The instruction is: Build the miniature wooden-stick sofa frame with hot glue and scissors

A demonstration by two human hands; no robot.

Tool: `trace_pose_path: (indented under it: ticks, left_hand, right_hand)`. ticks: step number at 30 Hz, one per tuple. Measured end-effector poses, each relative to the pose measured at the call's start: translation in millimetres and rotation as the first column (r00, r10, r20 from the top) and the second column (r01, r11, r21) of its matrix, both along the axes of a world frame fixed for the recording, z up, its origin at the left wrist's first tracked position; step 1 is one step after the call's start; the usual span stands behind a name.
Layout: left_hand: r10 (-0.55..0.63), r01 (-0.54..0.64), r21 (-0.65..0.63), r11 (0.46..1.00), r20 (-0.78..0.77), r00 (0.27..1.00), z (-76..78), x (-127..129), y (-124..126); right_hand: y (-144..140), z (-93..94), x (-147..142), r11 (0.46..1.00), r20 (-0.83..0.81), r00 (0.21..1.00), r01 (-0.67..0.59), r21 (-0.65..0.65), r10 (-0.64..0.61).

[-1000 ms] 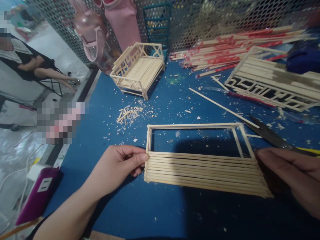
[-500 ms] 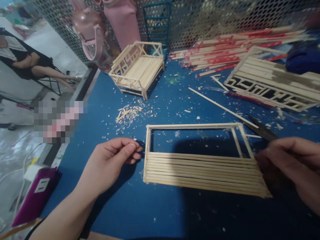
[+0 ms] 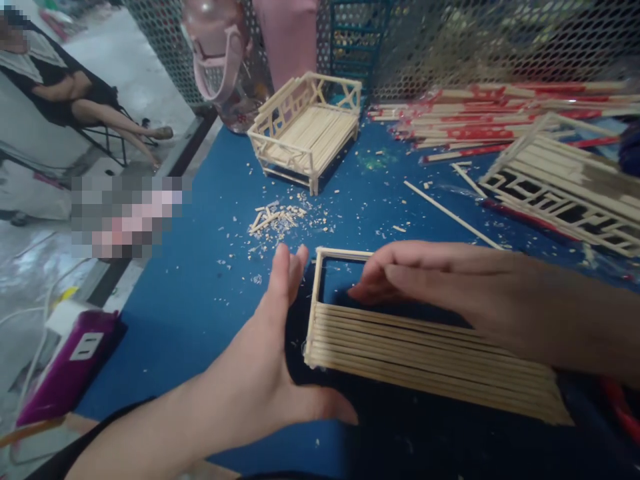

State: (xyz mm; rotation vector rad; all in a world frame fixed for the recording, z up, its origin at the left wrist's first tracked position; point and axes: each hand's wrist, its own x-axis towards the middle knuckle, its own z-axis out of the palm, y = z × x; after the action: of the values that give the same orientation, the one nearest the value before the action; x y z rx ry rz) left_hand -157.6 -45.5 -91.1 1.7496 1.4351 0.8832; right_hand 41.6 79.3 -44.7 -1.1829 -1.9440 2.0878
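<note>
A flat frame of thin wooden sticks (image 3: 400,353) lies on the blue tabletop, its near half filled with parallel sticks. At its left end, my left hand (image 3: 265,353) is spread wide, thumb apart from the raised fingers, holding nothing. My right hand (image 3: 450,280) reaches across the frame's open far half. Its fingers are stretched out, with nothing visible in them, and it hides the frame's far right corner. Beside my right wrist, a red object (image 3: 620,407) shows partly at the right edge.
Behind stands a miniature stick bench (image 3: 310,133), with stick scraps (image 3: 273,217) before it. A loose stick (image 3: 450,212), a second stick model (image 3: 560,180) and bundled sticks (image 3: 480,120) lie right. A pink-handled bottle (image 3: 220,67) stands behind; a purple power strip (image 3: 73,367) is left.
My right hand has let go of the dark-bladed tool and moved left over the frame. My left hand has opened from a pinch. The view has shifted, moving the scene rightward.
</note>
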Motion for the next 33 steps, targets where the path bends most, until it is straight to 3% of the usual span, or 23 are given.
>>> trace_pose_path:
  ticks: [2, 5, 10, 20, 27, 31, 33]
  left_hand:
    - [-0.031, 0.031, -0.002, 1.0, -0.004, 0.999, -1.9, 1, 2]
    - [-0.073, 0.073, 0.003, 0.997, -0.023, 0.997, -4.1, 1, 4]
    - [-0.076, 0.077, 0.009, 0.997, -0.076, 0.994, -12.4, 1, 1]
    - [-0.092, 0.095, 0.02, 0.995, -0.123, 0.988, -8.9, 3, 2]
    - [-0.08, 0.082, 0.012, 0.997, -0.101, 0.992, -9.4, 3, 2]
    - [-0.088, 0.088, -0.003, 0.996, -0.105, 0.991, -7.0, 3, 3]
    - [-0.084, 0.083, -0.016, 0.996, -0.104, 0.991, -5.9, 3, 2]
  right_hand:
    - [6, -7.3, -17, 0.978, -0.073, 0.997, -0.053, -0.2, 0.04]
    - [8, -15.5, -24, 0.901, -0.107, 0.994, -0.034, -0.433, -0.014]
    - [6, -16.4, -26, 0.847, -0.156, 0.987, -0.049, -0.529, -0.04]
    - [5, -16.2, -23, 0.846, -0.132, 0.991, -0.068, -0.529, -0.003]
    - [7, -15.5, -25, 0.892, -0.136, 0.987, -0.135, -0.431, 0.084]
    - [11, -14.0, -16, 0.953, -0.138, 0.978, -0.189, -0.237, 0.16]
    - [10, -15.4, -3, 0.989, -0.118, 0.986, -0.126, -0.081, 0.115]
